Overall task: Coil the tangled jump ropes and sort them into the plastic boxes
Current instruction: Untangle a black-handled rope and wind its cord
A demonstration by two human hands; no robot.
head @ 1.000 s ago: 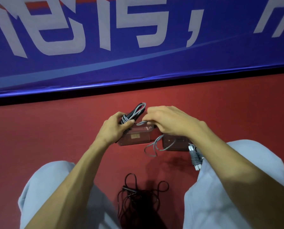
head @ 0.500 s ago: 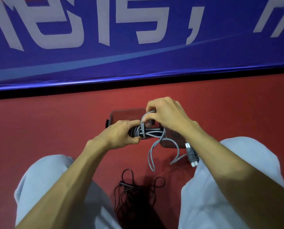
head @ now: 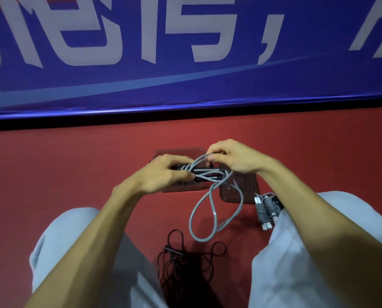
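Note:
My left hand (head: pixel 163 172) grips the black handles of a grey jump rope (head: pixel 210 207), with several turns of cord lying over them. My right hand (head: pixel 232 158) pinches a strand of that cord just above the handles. A long loop of the grey cord hangs down between my knees to the floor. Under my hands lie two clear plastic boxes, one (head: pixel 176 152) behind my left hand and one (head: pixel 243 190) below my right wrist. A tangled black jump rope (head: pixel 185 256) lies on the floor between my legs. A coiled grey rope with white handles (head: pixel 265 212) lies by my right knee.
I sit on a red floor (head: pixel 52 174) facing a blue banner wall (head: pixel 185 63) with white characters. My knees in pale grey trousers flank the working space on both sides.
My right hand has carried the cord up and over the handles, adding a turn. The hanging loop now reaches lower and hangs longer. My left hand keeps its grip on the handles.

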